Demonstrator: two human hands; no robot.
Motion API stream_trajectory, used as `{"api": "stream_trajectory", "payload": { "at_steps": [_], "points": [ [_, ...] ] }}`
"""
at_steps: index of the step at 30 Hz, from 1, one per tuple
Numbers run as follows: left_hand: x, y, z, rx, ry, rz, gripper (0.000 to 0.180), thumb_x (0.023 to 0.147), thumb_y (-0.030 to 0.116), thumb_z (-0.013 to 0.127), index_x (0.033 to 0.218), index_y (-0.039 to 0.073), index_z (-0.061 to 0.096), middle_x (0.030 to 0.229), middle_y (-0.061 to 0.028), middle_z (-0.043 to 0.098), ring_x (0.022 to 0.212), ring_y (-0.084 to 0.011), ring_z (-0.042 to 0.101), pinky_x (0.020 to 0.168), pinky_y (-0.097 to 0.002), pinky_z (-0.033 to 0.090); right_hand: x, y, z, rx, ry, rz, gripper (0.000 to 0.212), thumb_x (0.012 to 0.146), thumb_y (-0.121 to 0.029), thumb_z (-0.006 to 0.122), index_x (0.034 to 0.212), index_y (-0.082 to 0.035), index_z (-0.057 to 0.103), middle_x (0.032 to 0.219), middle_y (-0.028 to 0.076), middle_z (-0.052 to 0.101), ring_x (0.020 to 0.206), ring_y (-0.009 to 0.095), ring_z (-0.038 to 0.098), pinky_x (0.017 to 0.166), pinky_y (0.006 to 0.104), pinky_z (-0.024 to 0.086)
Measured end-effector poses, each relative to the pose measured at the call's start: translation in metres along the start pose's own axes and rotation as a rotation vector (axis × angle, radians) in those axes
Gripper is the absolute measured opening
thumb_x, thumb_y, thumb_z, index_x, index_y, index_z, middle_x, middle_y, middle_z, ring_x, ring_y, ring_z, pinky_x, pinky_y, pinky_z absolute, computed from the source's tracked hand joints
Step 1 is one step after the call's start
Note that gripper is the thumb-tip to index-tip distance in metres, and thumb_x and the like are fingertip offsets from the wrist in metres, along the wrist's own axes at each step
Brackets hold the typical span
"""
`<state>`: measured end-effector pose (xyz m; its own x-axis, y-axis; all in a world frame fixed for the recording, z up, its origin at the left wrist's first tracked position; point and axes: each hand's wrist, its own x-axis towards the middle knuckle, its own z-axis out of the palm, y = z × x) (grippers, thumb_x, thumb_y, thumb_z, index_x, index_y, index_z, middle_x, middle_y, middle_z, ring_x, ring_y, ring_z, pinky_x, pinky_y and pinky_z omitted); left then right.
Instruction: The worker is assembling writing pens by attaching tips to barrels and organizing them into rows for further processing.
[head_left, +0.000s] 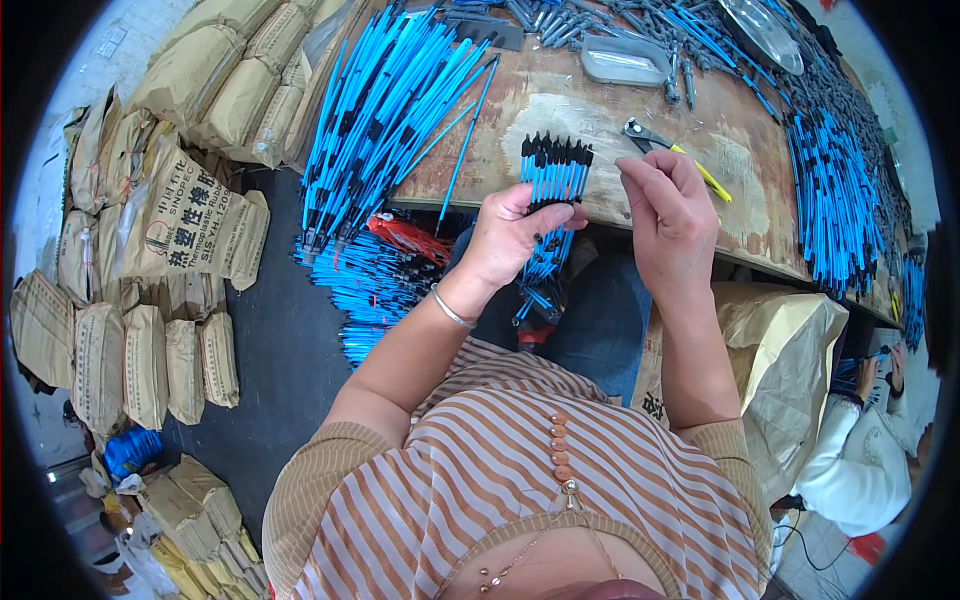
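Wrapped round a bundle of thin blue rods with black tips (556, 180), my left hand (525, 230) holds them roughly upright at the table's near edge. The black ends line up in a row at the top, while the lower part hangs below my fingers. To the right of the bundle and apart from it, my right hand (675, 215) is raised with thumb and fingertips pressed together. Whatever those fingertips may hold is hidden or too small to see. Yellow-handled pliers (708, 175) lie on the table just beyond my right hand.
The worn wooden table (735, 225) bears a heap of blue rods (385, 110) at left and another pile (835, 200) at right. A clear plastic tray (625, 62) sits among dark grey parts. Paper sacks (190, 220) stand left. A co-worker's white sleeve (860, 465) shows at lower right.
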<state>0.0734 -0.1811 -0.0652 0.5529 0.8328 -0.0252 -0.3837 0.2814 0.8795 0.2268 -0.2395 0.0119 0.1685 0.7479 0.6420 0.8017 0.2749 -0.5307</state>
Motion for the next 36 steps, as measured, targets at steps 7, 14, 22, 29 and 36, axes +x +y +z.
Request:
{"api": "stream_trajectory", "payload": {
  "at_steps": [7,14,22,29,36],
  "points": [
    [-0.001,0.003,0.001,-0.02,-0.004,-0.007,0.023,0.083,-0.001,0.062,0.106,0.0,0.062,0.091,-0.011,0.068,0.078,-0.018,0.066,0.075,-0.0271,0.054,0.0,0.002,0.002,0.038,-0.008,0.017,0.018,0.078,0.007,0.061,0.093,0.0,0.066,0.09,0.006,0.056,0.067,0.014,0.049,0.057,0.0235,0.039],
    [-0.001,0.007,0.0,0.007,-0.042,-0.006,0.023,0.083,0.0,0.062,0.106,-0.001,0.062,0.09,-0.0124,0.068,0.078,-0.0187,0.066,0.075,-0.0274,0.054,0.008,0.007,-0.002,0.063,-0.068,-0.002,0.016,0.077,0.007,0.061,0.091,-0.001,0.066,0.088,0.005,0.057,0.069,0.014,0.051,0.058,0.0236,0.04],
    [0.0,0.008,-0.001,-0.015,-0.042,-0.044,0.023,0.084,-0.001,0.061,0.107,-0.001,0.062,0.09,-0.014,0.068,0.078,-0.0196,0.066,0.074,-0.0281,0.054,0.025,0.011,-0.01,0.013,-0.136,-0.161,0.017,0.075,0.007,0.062,0.089,-0.002,0.067,0.087,0.004,0.058,0.07,0.016,0.053,0.061,0.0253,0.042],
    [0.001,0.011,0.0,-0.013,-0.044,-0.048,0.023,0.084,0.0,0.061,0.107,-0.001,0.061,0.09,-0.0146,0.068,0.079,-0.0201,0.066,0.075,-0.0291,0.055,0.03,0.014,-0.007,-0.022,-0.148,-0.214,0.018,0.073,0.006,0.062,0.089,-0.002,0.067,0.087,0.005,0.058,0.07,0.018,0.054,0.061,0.0262,0.043],
    [0.002,0.016,0.004,-0.005,-0.015,-0.075,0.023,0.083,0.001,0.062,0.106,-0.001,0.061,0.089,-0.0146,0.068,0.079,-0.0208,0.066,0.075,-0.0296,0.055,0.036,0.016,-0.007,-0.163,-0.087,-0.371,0.021,0.07,0.003,0.061,0.089,-0.004,0.065,0.084,0.005,0.056,0.068,0.018,0.052,0.059,0.0276,0.042]
  ]
}}
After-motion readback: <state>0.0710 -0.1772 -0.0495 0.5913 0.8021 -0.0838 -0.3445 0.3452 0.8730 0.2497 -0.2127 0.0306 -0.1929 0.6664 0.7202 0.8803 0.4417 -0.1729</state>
